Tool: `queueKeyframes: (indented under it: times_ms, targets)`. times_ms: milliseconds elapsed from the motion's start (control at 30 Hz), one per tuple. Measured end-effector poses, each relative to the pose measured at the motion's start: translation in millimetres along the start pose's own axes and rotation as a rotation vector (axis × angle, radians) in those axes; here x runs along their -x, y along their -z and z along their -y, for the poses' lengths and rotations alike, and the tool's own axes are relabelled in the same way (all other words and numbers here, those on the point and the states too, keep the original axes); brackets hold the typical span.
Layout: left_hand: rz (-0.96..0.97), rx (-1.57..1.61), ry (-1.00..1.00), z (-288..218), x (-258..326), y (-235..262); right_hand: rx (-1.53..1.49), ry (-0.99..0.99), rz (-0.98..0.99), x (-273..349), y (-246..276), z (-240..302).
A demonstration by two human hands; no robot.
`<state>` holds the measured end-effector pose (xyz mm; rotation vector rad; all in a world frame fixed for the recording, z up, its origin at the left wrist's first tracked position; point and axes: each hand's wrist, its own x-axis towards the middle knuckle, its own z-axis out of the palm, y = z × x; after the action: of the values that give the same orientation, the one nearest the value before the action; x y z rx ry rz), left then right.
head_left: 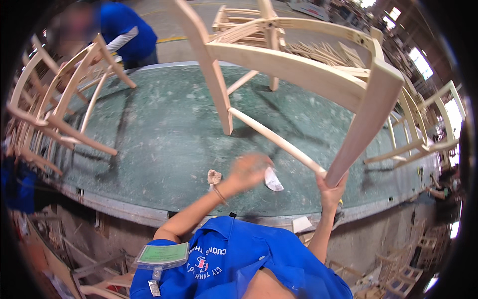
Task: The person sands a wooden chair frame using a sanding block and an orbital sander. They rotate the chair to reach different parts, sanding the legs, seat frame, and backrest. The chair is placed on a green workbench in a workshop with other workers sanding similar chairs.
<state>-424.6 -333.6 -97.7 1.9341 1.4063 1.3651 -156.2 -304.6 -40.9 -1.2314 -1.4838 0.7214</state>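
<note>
Grasping a chair leg point(368, 117) with the right hand point(330, 192). Can't tell for the left hand point(248, 172), too blurry tbh.

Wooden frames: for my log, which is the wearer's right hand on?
The middle frame on the green table: the right hand holds its leg, no other's.

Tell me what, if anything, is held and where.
Right hand: wooden chair frame, low on one leg, near the rod. Left hand: apparently a white scrap; gripped part unclear.
</note>
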Motion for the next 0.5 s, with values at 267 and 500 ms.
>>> queueKeyframes:
  times_ms: [267,500]
  targets:
    - [-0.476,0.405,0.275,117,-144,100,0.090,0.172,-0.137,-52,38,-80]
    - [-0.372,0.289,0.379,75,-145,98,-0.125,-0.056,-0.193,-29,73,-91]
